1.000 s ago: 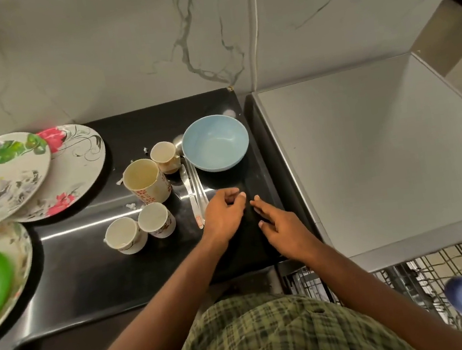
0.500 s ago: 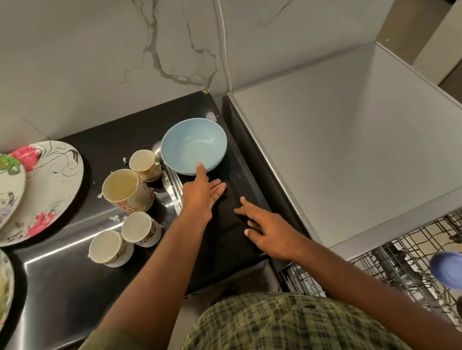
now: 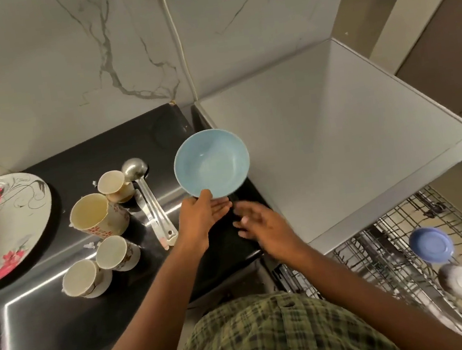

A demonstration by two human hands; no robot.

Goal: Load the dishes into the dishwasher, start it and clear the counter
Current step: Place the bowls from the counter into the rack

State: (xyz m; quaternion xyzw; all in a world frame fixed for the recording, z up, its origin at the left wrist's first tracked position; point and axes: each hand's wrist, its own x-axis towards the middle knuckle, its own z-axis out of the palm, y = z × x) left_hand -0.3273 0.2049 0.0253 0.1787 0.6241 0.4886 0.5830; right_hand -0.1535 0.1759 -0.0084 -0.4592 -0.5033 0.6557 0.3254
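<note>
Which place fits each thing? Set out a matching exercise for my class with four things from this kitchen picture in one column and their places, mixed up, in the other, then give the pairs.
Things
1. light blue bowl
2. ladle
3. small dark blue dish
4. flowered plate

Places
A. in the dishwasher rack
B. far left of the counter
C. held by the left hand
D. lying on the counter beside the cups

Pairs: 1-C, 2-D, 3-A, 4-B
</note>
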